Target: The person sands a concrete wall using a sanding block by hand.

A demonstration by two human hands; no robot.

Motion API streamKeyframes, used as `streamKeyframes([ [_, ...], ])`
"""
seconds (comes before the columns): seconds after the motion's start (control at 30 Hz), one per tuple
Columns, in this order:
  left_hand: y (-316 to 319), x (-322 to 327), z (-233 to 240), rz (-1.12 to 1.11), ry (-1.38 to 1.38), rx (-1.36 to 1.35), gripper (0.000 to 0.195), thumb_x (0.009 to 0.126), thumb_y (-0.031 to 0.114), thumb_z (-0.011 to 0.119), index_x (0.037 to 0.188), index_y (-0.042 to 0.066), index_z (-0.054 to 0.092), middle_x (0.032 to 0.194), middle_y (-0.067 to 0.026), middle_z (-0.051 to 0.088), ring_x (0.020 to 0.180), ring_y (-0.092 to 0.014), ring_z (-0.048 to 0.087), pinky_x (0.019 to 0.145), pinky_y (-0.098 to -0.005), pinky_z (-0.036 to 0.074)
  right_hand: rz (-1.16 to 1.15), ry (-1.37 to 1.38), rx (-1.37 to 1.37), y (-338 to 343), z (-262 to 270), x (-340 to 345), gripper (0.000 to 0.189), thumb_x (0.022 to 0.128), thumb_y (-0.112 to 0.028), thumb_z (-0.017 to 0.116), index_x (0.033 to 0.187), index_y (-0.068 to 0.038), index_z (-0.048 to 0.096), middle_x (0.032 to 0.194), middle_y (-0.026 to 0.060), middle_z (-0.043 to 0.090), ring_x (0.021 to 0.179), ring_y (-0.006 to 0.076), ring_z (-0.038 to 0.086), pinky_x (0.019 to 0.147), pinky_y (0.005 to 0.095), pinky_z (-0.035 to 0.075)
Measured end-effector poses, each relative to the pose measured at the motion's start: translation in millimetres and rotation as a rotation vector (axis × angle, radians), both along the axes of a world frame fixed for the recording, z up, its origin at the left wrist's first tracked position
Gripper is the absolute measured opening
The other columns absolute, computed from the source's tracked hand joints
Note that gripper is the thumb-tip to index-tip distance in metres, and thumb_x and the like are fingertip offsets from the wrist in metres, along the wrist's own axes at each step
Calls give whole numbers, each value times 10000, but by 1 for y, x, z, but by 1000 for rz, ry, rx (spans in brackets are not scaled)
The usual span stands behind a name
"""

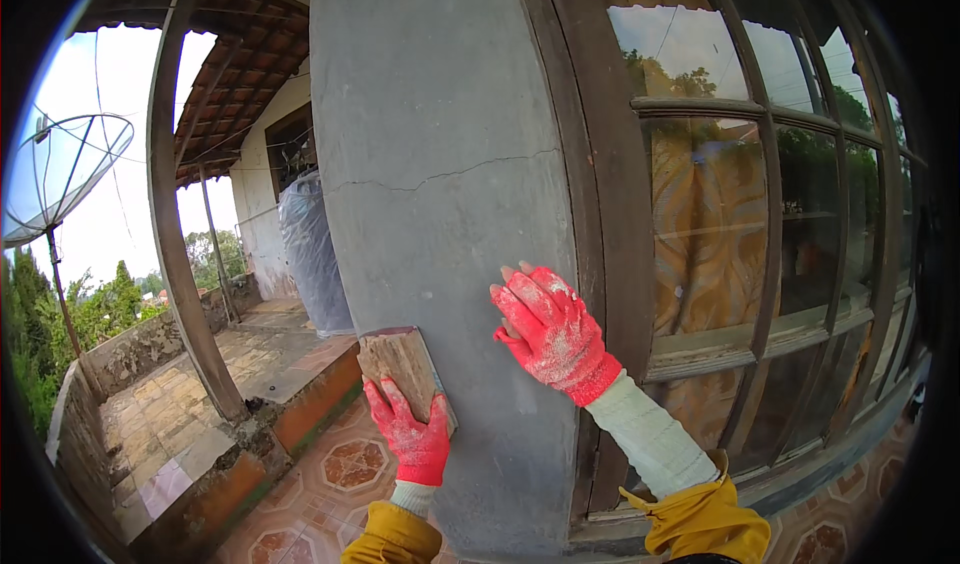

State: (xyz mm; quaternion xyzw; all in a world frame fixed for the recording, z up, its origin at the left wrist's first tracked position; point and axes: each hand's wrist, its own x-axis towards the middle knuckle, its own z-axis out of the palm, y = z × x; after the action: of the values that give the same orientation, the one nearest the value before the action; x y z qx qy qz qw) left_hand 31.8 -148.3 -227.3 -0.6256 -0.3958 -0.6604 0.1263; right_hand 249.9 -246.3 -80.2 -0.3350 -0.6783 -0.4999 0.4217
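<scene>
A grey plastered wall [450, 249] with a thin crack across it fills the middle of the view. My left hand [409, 429], in a red glove with pale smears, grips a worn wooden block [397, 361] at the wall's left edge. Dark reddish material shows along the block's top edge. My right hand [551, 328], gloved alike with bare fingertips, is at the wall's right side near the brown wooden frame, its fingers slightly bent. Whether something small lies under its fingers cannot be told.
At right stands a wood-framed window [705, 226] with many panes. On the left are a wooden post [176, 211], a low ledge [315, 391], a plastic-wrapped object [311, 256] and a satellite dish [67, 166] beyond. Patterned tiles [352, 463] cover the floor below.
</scene>
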Motion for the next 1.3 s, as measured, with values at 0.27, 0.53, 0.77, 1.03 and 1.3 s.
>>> streamKeyframes([
  [0.27, 39, -26, 230, 16, -263, -32, 852, 886, 394, 700, 1574, 114, 283, 1622, -211, 225, 1440, -431, 298, 1162, -483, 297, -40, -32, -35, -2, 0, 0, 565, 783, -147, 750, 1322, -88, 594, 1387, 91, 538, 1280, 309, 522, 1065, 439, 455],
  [0.53, 36, -30, 74, 20, 131, 167, 948, 799, 278, 787, 1572, 74, 279, 1624, -231, 191, 1480, -412, 247, 1188, -500, 250, -111, -9, 9, -2, 2, 0, 522, 776, -133, 750, 1282, -104, 627, 1354, 68, 565, 1240, 297, 550, 1037, 425, 471],
  [0.77, 60, -58, 242, -86, -257, 28, 831, 894, 438, 666, 1568, 120, 300, 1612, -241, 221, 1455, -433, 267, 1178, -454, 275, -107, 18, -18, -2, -1, -7, 507, 769, -131, 754, 1263, -108, 641, 1326, 72, 586, 1239, 301, 547, 1027, 423, 472],
  [1.03, 54, -56, 147, -61, -115, -26, 900, 868, 370, 715, 1591, 113, 244, 1631, -213, 180, 1491, -397, 219, 1195, -478, 244, -72, 81, -21, -7, 0, -4, 503, 772, -147, 756, 1260, -110, 642, 1331, 77, 589, 1230, 295, 552, 1028, 431, 470],
  [1.3, -37, 77, 218, -55, 195, 235, 840, 804, 414, 761, 1520, 166, 399, 1584, -174, 283, 1328, -429, 393, 1096, -519, 361, 314, 436, 88, -17, -11, 7, 513, 818, 43, 626, 1322, -43, 593, 1365, 151, 562, 1266, 342, 534, 1027, 410, 463],
])
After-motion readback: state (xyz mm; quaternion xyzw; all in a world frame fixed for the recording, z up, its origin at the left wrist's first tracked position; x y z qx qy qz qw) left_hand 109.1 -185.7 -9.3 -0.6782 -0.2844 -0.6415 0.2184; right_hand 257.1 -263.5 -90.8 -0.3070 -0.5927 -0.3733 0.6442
